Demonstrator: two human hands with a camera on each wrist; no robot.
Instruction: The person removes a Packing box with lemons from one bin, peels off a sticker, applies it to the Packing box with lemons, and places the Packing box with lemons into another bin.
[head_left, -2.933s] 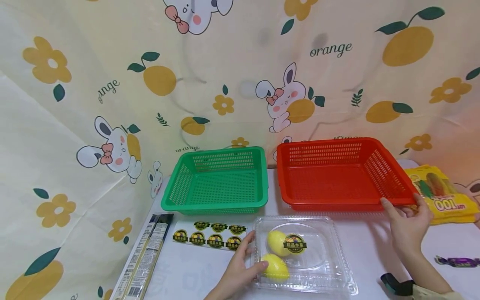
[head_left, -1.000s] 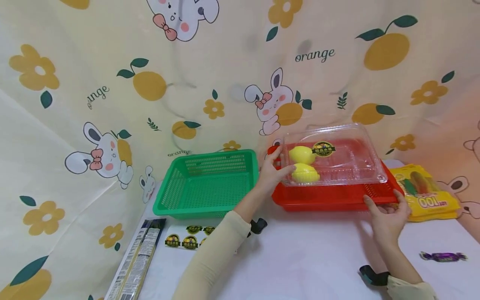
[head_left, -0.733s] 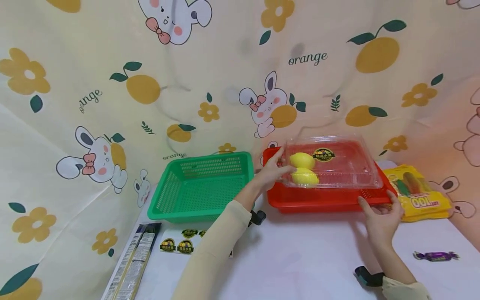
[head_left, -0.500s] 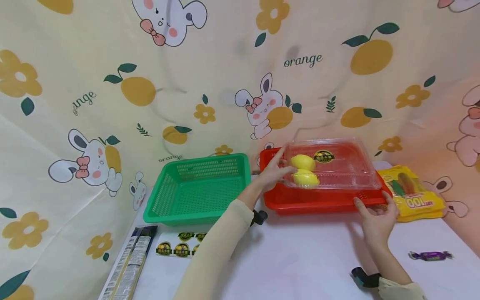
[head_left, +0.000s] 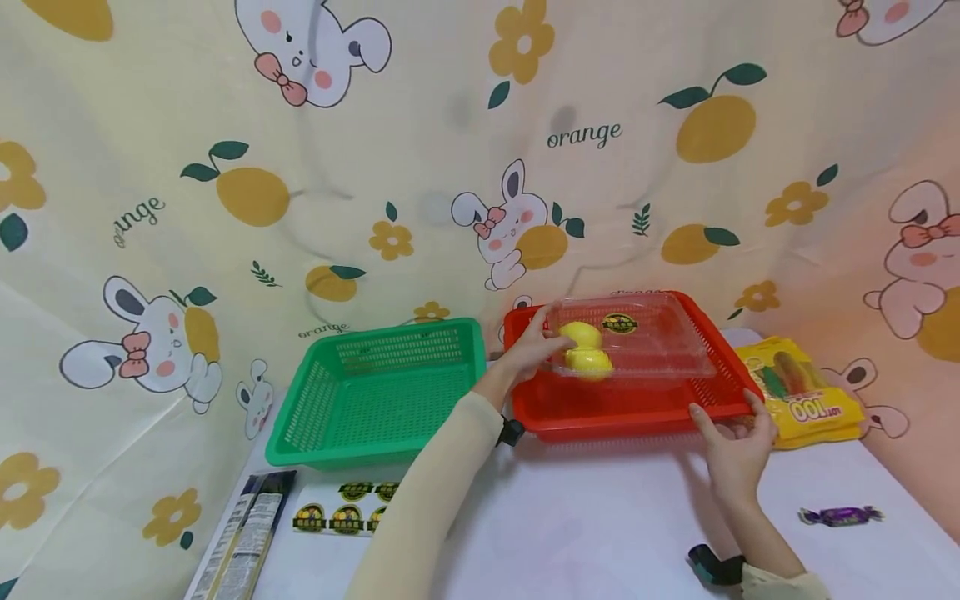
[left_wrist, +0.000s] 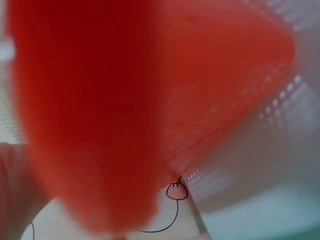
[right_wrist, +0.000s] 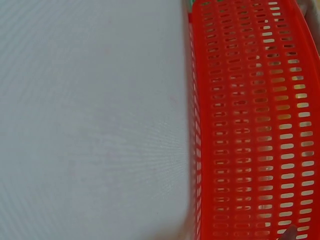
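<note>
Head view: I see my left hand [head_left: 534, 350] at the left end of the clear plastic clamshell box [head_left: 628, 337], which sits low inside the red slotted plastic basket [head_left: 622, 412] on the far right part of the white desk [head_left: 600, 525].
Key relation: the box lies to the right of my left fingers, its long axis running left to right along the basket's long side; my left hand is the nearer one and touches it, while my right hand [head_left: 731, 446] is apart from it, at the basket's near right corner.
Left fingers: curled round the box's left edge, thumb on top near the fruit, gripping it.
Right fingers: spread and fairly straight, tips resting on the basket's near rim; I see no pinch.
Box contents: two yellow lemons [head_left: 583, 348] packed together at the left end, just beside my fingers, so I judge that end the heavier.
Box look: thin, glossy, see-through lid with a round dark label [head_left: 619, 323] on top; whether the base rests on the basket floor I cannot tell.
Left wrist view: only blurred red plastic close up; no fingers shown.
Right wrist view: the basket's slotted wall beside bare desk.
Neighbours: green slotted plastic basket [head_left: 375, 396] just left of the red one; yellow snack bag [head_left: 802, 396] to its right.
</note>
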